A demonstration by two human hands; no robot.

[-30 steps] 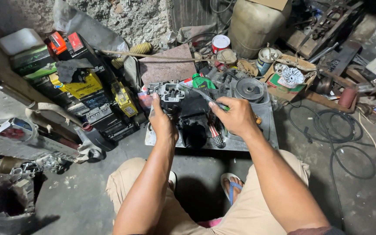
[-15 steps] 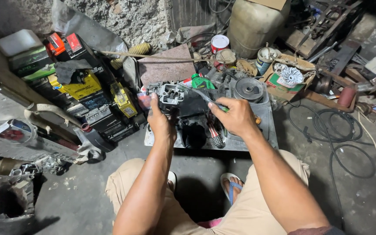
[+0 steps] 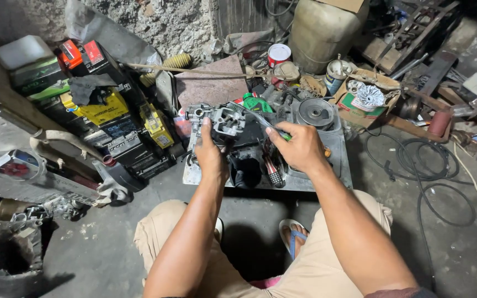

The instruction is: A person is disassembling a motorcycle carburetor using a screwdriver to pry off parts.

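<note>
Head view: left hand (image 3: 211, 157) clamped on grey cast-metal engine part (image 3: 224, 120), held over flat grey metal tray (image 3: 338, 165). Right hand (image 3: 299, 148) closed on green-handled screwdriver (image 3: 269, 124), tip at part. Looks mid-job: part intact, loose pieces on tray.

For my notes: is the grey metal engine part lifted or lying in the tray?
Lifted: the left hand holds the grey metal engine part above the tray.
</note>
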